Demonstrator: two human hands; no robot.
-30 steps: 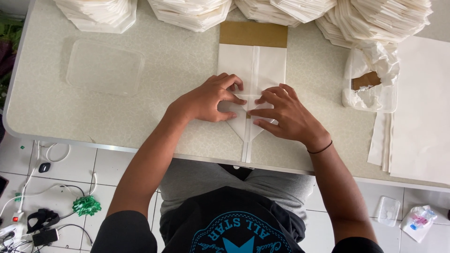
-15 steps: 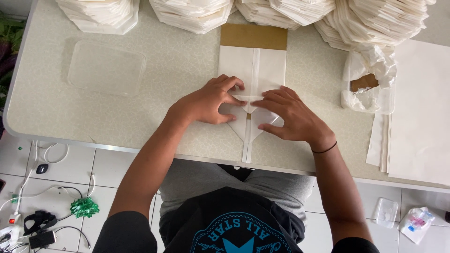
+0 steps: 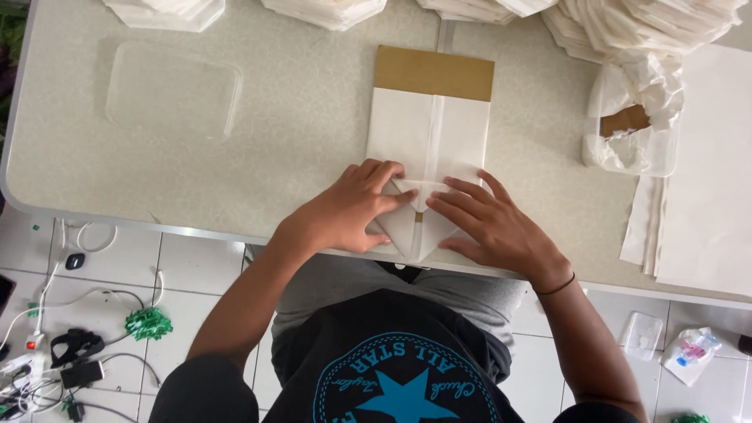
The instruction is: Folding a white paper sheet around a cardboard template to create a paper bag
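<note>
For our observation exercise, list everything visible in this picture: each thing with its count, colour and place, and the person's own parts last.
Table: one, speckled beige, across the top.
Paper bag: one, white, table centre, lower end folded under both hands.
Cardboard insert: one, brown, at the bag's far end.
Clear lid: one, transparent, table left.
Stacks of folded paper: several, white, along the far edge.
Clear tub: one, holding crumpled paper, right.
Paper sheets: pile, white, far right.
Cables: several, on the tiled floor, left.
Left hand: pressing the fold.
Right hand: pressing the fold.
</note>
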